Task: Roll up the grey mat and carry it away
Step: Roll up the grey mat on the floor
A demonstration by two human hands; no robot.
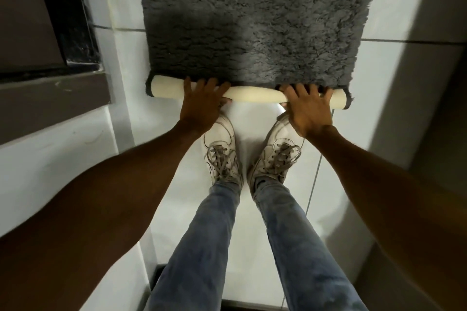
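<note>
A shaggy grey mat [252,15] lies flat on the white tiled floor and stretches away from me. Its near edge is turned over into a thin roll [252,95] that shows the cream underside. My left hand [202,106] rests on the left part of that roll, fingers spread over it. My right hand [307,108] presses on the right part in the same way. Both hands sit on top of the roll with fingertips touching the grey pile.
My two feet in white laced shoes [222,154] stand on the white floor [252,209] just behind the roll. A dark door frame and step [55,58] lie to the left. A pale wall [409,83] runs along the right.
</note>
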